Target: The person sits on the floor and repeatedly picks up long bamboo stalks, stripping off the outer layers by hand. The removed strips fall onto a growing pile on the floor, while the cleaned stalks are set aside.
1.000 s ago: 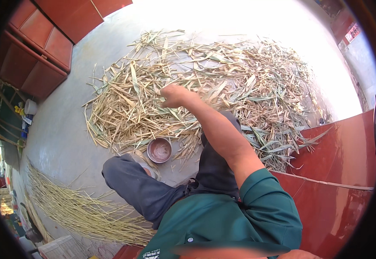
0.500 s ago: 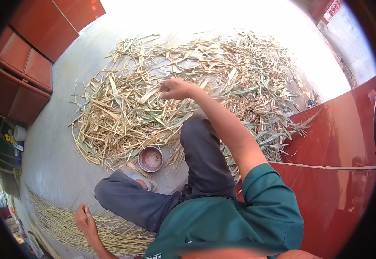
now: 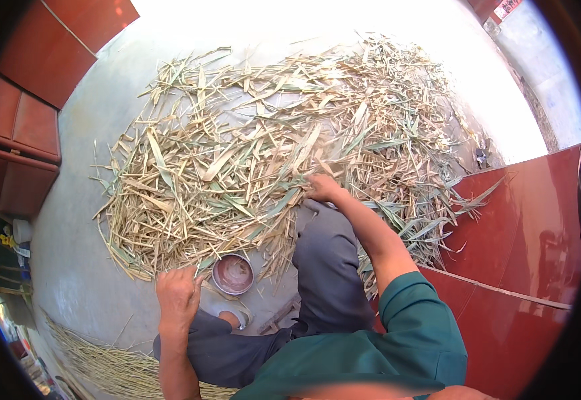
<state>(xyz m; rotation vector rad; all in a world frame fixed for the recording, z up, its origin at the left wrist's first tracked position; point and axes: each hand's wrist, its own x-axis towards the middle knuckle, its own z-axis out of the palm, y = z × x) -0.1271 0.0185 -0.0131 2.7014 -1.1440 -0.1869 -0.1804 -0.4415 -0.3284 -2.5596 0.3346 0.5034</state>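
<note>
A broad heap of dry, tan and green leaf strips [image 3: 190, 193] lies on the floor before me. At the heap's near edge, just beyond my right knee, my right hand [image 3: 325, 189] reaches down with bent fingers among the strips. What they grip is hidden. My left hand [image 3: 178, 297] is raised over my left knee, left of a round bowl [image 3: 233, 274] with a whitish inside. Its fingers are curled in, and anything in them is too small to make out. Long thin stalks [image 3: 114, 357] lie bundled on the floor at lower left.
Red cabinets [image 3: 27, 127] stand along the left side. A glossy red panel [image 3: 517, 233] borders the right, with leaves touching its edge. Small items, one of them white [image 3: 22, 231], sit at far left. My bent legs [image 3: 330, 260] frame the bowl's near side.
My right hand has come down from above the heap to its edge by my knee. My left hand has risen from beside the stalks to near the bowl.
</note>
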